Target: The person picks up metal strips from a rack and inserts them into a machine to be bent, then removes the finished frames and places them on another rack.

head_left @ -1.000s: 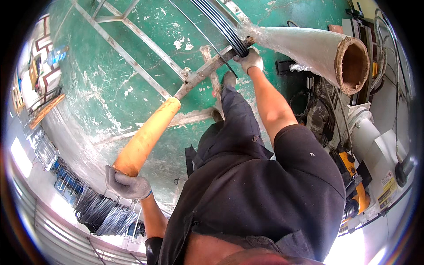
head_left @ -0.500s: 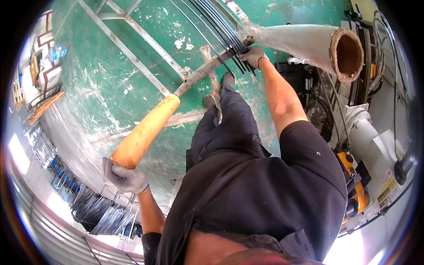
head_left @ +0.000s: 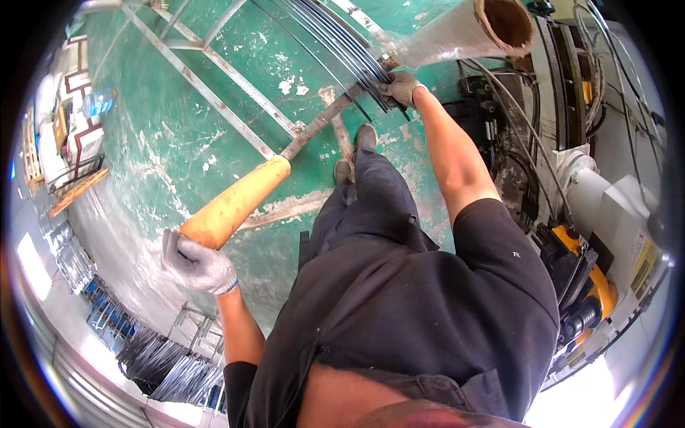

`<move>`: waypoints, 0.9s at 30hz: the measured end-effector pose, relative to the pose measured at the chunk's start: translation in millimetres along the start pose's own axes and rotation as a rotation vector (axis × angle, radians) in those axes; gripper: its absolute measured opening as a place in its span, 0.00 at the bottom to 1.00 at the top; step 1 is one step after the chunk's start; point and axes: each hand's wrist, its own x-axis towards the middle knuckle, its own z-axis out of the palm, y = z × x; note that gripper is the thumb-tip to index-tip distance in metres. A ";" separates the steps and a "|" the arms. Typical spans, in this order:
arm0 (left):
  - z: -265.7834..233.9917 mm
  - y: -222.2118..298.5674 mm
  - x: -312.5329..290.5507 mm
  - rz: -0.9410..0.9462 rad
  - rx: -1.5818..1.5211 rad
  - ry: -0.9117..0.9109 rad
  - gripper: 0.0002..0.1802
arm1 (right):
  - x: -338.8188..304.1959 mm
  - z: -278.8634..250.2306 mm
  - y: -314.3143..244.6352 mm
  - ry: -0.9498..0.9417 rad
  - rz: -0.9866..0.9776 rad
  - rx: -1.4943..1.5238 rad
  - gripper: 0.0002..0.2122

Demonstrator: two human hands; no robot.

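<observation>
My left hand (head_left: 200, 265), in a grey glove, has its fingers curled at the near end of an orange tube (head_left: 239, 201). The tube's far end meets the corner of a metal frame (head_left: 214, 107). At the upper middle, my gloved right hand (head_left: 403, 88) closes around the near ends of several thin dark rods (head_left: 335, 43). Its fingertips are partly hidden. The rods lie side by side across the frame's crossbar (head_left: 325, 123), and one sits a little apart to the left.
A thick tube wrapped in clear film (head_left: 457, 36) rises beside my right hand, its hollow end toward me. Machinery with hanging cables (head_left: 571, 178) stands on the right. Bundled rods (head_left: 168, 364) lie at the lower left. Beneath is a worn green floor (head_left: 164, 143).
The view has shifted, so the wrapped tube sits higher and further left. My right hand stays at the rod ends and has moved slightly left. My left hand remains at the orange tube's end.
</observation>
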 end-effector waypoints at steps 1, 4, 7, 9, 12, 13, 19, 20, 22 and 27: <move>-4.6 2.1 1.5 -0.017 -0.043 -0.024 0.10 | -9.3 4.7 2.3 0.003 0.051 0.076 0.21; -20.6 22.1 -1.7 -0.114 -0.195 -0.088 0.07 | -81.9 10.9 -37.3 0.154 0.133 -0.129 0.27; -28.1 51.4 -11.0 0.081 -0.542 -0.081 0.08 | -157.1 38.2 -12.9 0.320 0.149 -0.246 0.30; -31.0 81.0 -26.6 0.172 -0.758 -0.174 0.11 | -214.9 65.5 21.9 0.303 0.288 -0.311 0.28; 11.9 104.8 -77.4 -0.058 -1.019 -0.690 0.11 | -331.2 105.2 38.8 0.325 0.361 -0.258 0.25; 34.6 109.6 -96.3 -0.197 -1.046 -0.877 0.10 | -365.8 122.5 52.9 0.354 0.367 -0.283 0.24; 169.6 138.9 -138.0 -1.207 -1.969 -1.424 0.19 | -579.2 225.3 113.9 0.498 0.458 -0.327 0.19; 159.3 153.4 -124.7 -1.300 -1.958 -1.400 0.19 | -605.9 243.0 117.8 0.519 0.474 -0.308 0.18; 149.7 173.3 -114.1 -1.539 -1.917 -1.407 0.18 | -651.7 267.6 132.2 0.626 0.450 -0.308 0.15; 104.3 203.7 -167.3 -1.617 -1.774 -1.647 0.11 | -725.5 290.7 205.2 0.753 0.598 -0.320 0.10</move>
